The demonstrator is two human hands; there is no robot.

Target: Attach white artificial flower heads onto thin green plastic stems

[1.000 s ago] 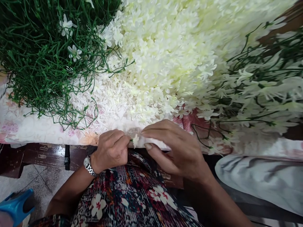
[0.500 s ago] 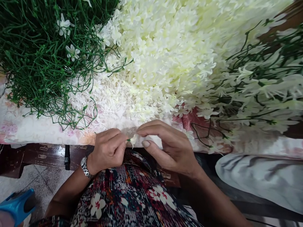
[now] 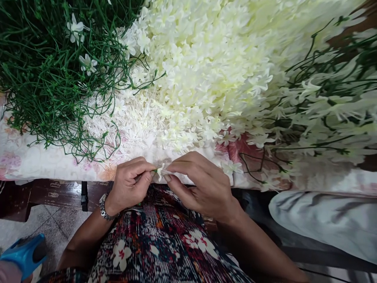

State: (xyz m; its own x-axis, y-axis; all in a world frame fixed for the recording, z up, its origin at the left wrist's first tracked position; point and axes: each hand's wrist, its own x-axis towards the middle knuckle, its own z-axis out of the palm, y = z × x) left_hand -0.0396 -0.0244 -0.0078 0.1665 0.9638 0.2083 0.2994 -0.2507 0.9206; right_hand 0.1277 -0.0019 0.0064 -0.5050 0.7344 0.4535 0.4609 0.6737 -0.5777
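Observation:
My left hand [image 3: 129,182] and my right hand [image 3: 203,184] meet at the near edge of the table, both pinched on one small white artificial flower [image 3: 160,171]. The left fingers grip its short green stem and the right thumb and forefinger grip the petals. A wristwatch [image 3: 103,207] is on my left wrist. Just beyond the hands lies a large heap of loose cream-white flower heads [image 3: 206,70]. A patch of thin white stamen pieces [image 3: 129,122] spreads to its left.
A tangle of bare green stems [image 3: 50,74] fills the far left. Stems bearing white flowers [image 3: 326,110] lie at the right. A floral cloth [image 3: 44,163] covers the table. My patterned dress [image 3: 165,243] is below, a blue object [image 3: 22,255] at the bottom left.
Both hands have shifted slightly left and closed in tighter. The right thumb and forefinger now pinch the flower's petals, where a second ago they were looser around it.

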